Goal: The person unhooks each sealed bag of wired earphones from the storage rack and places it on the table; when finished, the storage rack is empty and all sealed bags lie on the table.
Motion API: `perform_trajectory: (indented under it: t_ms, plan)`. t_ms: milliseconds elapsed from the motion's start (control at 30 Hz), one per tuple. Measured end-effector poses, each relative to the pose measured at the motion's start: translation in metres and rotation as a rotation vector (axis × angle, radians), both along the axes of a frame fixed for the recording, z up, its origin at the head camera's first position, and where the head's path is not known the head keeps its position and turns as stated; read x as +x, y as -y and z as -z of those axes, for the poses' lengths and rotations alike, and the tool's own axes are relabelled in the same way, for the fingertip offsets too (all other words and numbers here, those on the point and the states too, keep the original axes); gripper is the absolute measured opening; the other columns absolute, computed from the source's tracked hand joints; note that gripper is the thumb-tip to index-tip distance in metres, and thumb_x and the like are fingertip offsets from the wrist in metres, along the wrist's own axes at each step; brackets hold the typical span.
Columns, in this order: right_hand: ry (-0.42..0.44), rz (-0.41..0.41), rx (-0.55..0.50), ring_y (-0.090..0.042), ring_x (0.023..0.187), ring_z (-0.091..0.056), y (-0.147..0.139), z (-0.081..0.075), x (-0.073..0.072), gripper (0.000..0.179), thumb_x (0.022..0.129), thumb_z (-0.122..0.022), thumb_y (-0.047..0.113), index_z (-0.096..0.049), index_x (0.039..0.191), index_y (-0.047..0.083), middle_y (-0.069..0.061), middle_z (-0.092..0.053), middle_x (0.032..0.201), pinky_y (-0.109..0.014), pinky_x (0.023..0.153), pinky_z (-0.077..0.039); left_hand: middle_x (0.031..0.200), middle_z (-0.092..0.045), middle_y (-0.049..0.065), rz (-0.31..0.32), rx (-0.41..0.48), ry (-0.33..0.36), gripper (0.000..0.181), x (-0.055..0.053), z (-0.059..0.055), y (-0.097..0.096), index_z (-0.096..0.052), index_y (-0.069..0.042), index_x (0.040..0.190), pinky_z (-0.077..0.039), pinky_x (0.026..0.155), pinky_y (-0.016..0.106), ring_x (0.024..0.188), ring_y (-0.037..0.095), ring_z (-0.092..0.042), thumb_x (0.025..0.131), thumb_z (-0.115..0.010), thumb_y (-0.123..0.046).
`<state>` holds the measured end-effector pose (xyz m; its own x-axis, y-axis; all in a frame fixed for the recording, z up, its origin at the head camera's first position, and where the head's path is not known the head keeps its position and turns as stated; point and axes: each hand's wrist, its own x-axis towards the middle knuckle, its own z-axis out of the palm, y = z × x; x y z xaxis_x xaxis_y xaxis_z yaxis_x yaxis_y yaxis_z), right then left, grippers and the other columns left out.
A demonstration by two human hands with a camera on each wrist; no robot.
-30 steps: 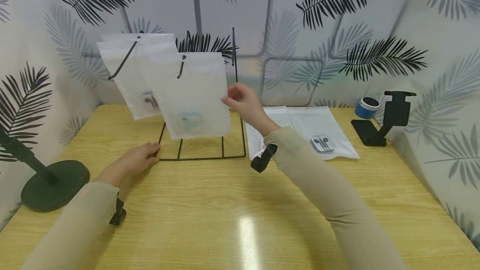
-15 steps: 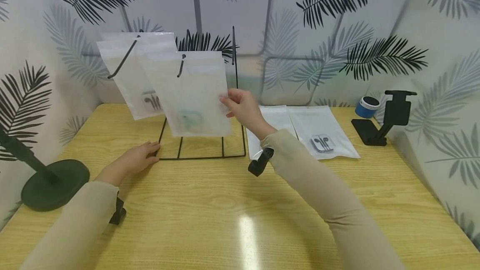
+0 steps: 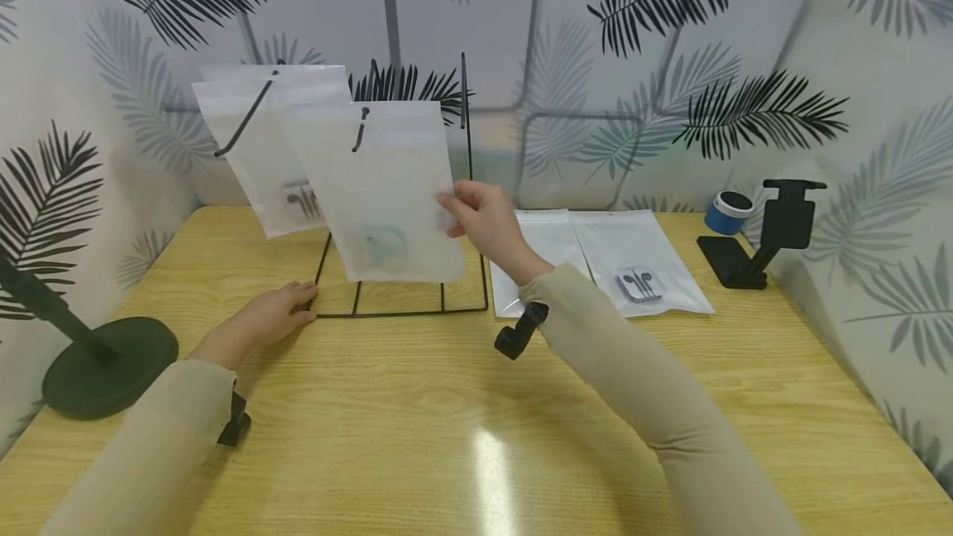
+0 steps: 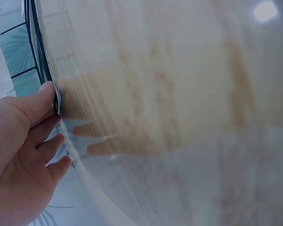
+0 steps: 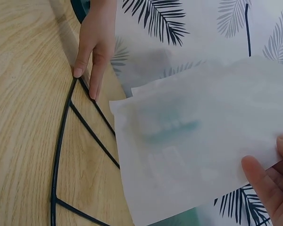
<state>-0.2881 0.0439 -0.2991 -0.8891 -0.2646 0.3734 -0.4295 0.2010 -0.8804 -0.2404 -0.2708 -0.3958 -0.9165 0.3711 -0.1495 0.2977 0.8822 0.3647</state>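
Clearly, right hand (image 3: 486,218) pinching one hanging bag (image 3: 390,189), left hand (image 3: 274,314) resting loosely on one rack (image 5: 54,198), two bags (image 3: 621,240) lying nearby

text, labels, brands, numbers, signs: none readable | front bag (image 3: 383,180): seemingly too cloudy to read through

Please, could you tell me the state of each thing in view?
Rack: standing upright
Front bag: hanging, pinched by right hand
Left hand: touching rack's corner
Left earphone bag: hanging
Right-side bags: lying flat
Blue jar: upright, lid unclear
Black stand: unfolded
Green round base: resting flat
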Motion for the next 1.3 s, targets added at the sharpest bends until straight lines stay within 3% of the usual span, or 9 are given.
perform_trajectory:
  t_ms: [400,633,967,1300]
  plan:
    - [-0.034,-0.053,0.001,-0.021,0.057,-0.063,-0.008,-0.001,0.013,0.017,0.091,-0.06,0.011,-0.069,0.097,-0.002,-0.01,-0.067,0.073,-0.031,0.059,-0.055,0.14,-0.026,0.032,-0.006,0.002,-0.001,0.053,0.0,-0.003,-0.002,-0.034,0.011,0.137,-0.023,0.1,0.06,0.126,0.05,-0.022,0.095,-0.052,-0.018]
    - [-0.012,-0.075,0.019,-0.022,0.058,-0.063,-0.013,-0.002,0.027,0.018,0.091,-0.06,0.013,-0.069,0.098,-0.001,-0.012,-0.067,0.072,-0.031,0.061,-0.055,0.14,-0.026,0.032,-0.005,-0.007,-0.001,0.053,0.0,-0.003,-0.002,-0.034,0.011,0.136,-0.024,0.1,0.06,0.125,0.051,-0.023,0.095,-0.052,-0.018]
    - [-0.044,-0.139,0.025,-0.021,0.057,-0.062,-0.019,-0.001,0.044,0.015,0.09,-0.06,0.006,-0.069,0.097,-0.003,-0.01,-0.066,0.073,-0.032,0.06,-0.055,0.139,-0.024,0.034,0.001,0.0,0.0,0.054,0.0,-0.002,0.0,-0.032,0.011,0.137,-0.023,0.099,0.06,0.124,0.052,-0.024,0.096,-0.051,-0.017]
    - [-0.043,-0.159,0.021,-0.021,0.059,-0.063,-0.041,-0.005,0.065,0.013,0.089,-0.06,0.005,-0.068,0.095,-0.004,-0.01,-0.067,0.077,-0.034,0.062,-0.055,0.14,-0.024,0.033,-0.002,0.015,0.005,0.053,0.002,-0.001,0.0,-0.032,0.011,0.137,-0.022,0.1,0.061,0.126,0.052,-0.022,0.096,-0.051,-0.017]
